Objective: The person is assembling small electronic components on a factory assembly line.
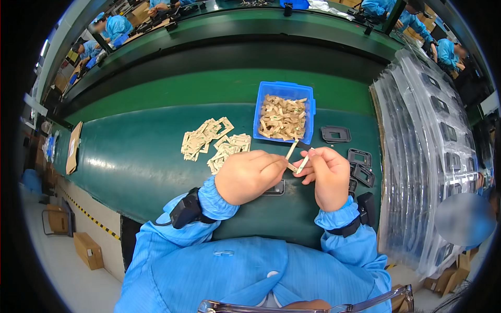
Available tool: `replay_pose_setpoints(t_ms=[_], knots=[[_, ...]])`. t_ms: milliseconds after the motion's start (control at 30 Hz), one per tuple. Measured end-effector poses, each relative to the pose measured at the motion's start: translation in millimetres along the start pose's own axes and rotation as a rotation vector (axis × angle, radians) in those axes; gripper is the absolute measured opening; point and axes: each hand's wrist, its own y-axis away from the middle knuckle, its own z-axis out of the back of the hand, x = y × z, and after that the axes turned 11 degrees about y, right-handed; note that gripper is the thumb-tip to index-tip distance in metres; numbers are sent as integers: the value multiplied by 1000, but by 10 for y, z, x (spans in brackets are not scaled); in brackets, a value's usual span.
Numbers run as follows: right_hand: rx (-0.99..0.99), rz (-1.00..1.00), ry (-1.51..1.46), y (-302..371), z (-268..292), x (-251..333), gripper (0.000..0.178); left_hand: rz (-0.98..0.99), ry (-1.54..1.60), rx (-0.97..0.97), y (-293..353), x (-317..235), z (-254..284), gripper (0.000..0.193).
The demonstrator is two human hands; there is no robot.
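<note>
Pinching a bent cream strip [304,163], the left hand [252,176] and right hand [331,175] meet at centre. From afar I judge the work partway: at twelve o'clock a blue bin [284,88] is full of tan scraps [283,117]; toward ten, two piles of frames [200,137] look unused. Black housings [364,176] lie at three o'clock, another at seven.

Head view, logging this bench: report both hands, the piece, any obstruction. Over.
Left hand, right hand pinching pale strip piece. Blue bin of pale strips just beyond. Dark frame partly hidden by left hand; no obstruction seen.
</note>
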Motion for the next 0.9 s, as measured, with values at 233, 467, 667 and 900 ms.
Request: replay_pose_setpoints(t_ms=[233,467,667,900], knots=[[-112,518,130,-5,-176,-145,18,287,280,-69,51,-14,-24,15],[-201,1109,759,-43,-152,-30,26,456,593,-78,-16,-50,48,10],[-508,972,733,-36,-126,16,17,180,-138,-208,-158,231,54,12],[-490,913,689,-34,-118,-47,18,319,-59,-189,-226,268,91,9]])
